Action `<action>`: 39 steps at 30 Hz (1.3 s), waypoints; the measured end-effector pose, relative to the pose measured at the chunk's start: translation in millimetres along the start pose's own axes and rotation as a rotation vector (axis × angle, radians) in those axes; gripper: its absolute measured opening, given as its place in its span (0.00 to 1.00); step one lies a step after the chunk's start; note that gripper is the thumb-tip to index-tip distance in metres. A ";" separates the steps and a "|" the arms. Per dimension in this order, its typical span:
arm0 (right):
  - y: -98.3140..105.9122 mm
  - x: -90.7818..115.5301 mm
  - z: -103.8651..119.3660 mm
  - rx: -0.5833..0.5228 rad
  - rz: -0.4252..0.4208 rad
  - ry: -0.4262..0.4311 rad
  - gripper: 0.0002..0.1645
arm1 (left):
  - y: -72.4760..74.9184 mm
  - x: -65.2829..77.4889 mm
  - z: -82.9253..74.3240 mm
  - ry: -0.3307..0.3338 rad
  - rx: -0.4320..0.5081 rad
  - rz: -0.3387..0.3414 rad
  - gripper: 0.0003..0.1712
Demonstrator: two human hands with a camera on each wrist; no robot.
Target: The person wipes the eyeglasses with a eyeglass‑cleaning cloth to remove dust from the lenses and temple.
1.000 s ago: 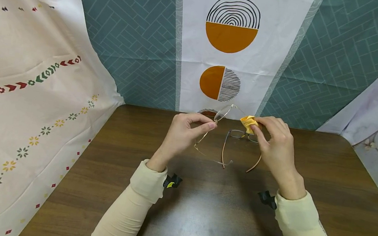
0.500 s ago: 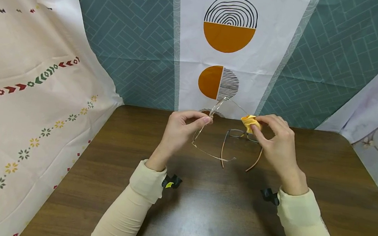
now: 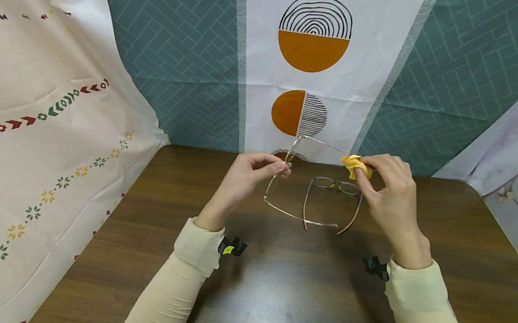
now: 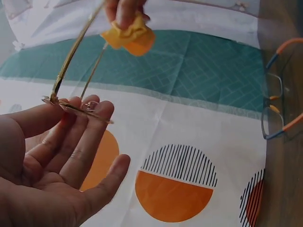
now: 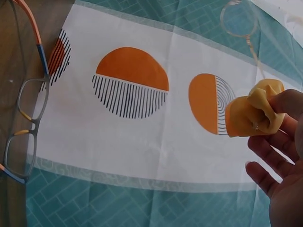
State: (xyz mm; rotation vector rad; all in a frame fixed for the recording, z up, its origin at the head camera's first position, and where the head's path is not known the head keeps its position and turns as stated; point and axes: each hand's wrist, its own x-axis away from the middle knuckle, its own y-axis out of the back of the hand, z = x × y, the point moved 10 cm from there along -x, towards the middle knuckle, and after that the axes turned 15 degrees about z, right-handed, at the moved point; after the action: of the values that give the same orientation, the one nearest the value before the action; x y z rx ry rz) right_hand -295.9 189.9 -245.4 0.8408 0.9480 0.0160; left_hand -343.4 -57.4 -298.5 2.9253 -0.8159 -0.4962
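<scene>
My left hand (image 3: 250, 179) pinches gold wire-rimmed eyeglasses (image 3: 323, 224) around the bridge, with thumb and fingertips. The frame is held edge-on above the table, both temples pointing right. A crumpled yellow cloth (image 3: 356, 165) is pinched in my right hand (image 3: 389, 192), folded over the end of the upper temple. That temple tip is hidden inside the cloth (image 5: 255, 109). In the right wrist view one round lens (image 5: 239, 19) shows beyond it. The left wrist view shows the gold temple (image 4: 71, 56) rising from my fingers.
A second pair of eyeglasses (image 3: 337, 185), grey-framed with orange-brown temples, lies unfolded on the wooden table (image 3: 275, 288) behind and between my hands. A patterned curtain (image 3: 202, 73) hangs at the back edge. Pale floral fabric (image 3: 74, 180) drapes along the left side.
My right hand slides the yellow cloth a little to the right along the temple. The gold eyeglasses have turned in my left hand, so the temples now point more to the right.
</scene>
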 end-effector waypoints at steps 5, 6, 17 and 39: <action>2.6 -1.4 5.1 0.031 0.009 0.011 0.10 | -3.1 -1.0 4.0 0.024 -0.013 0.034 0.08; 3.3 -1.6 5.9 0.029 0.001 0.012 0.10 | -3.9 -0.6 4.2 0.033 -0.014 0.045 0.08; 4.3 -2.2 8.2 0.069 0.027 0.019 0.11 | -7.3 -0.6 12.6 0.111 -0.004 0.095 0.07; 10.3 0.0 -9.2 0.000 -0.025 -0.066 0.15 | 6.0 2.6 3.6 0.039 0.054 -0.036 0.11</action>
State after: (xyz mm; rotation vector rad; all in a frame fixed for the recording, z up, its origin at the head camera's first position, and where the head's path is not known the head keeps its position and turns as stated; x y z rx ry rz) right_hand -299.1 202.8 -241.6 0.8251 0.8964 -0.0331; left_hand -345.4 -63.8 -301.8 2.9940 -0.7856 -0.4249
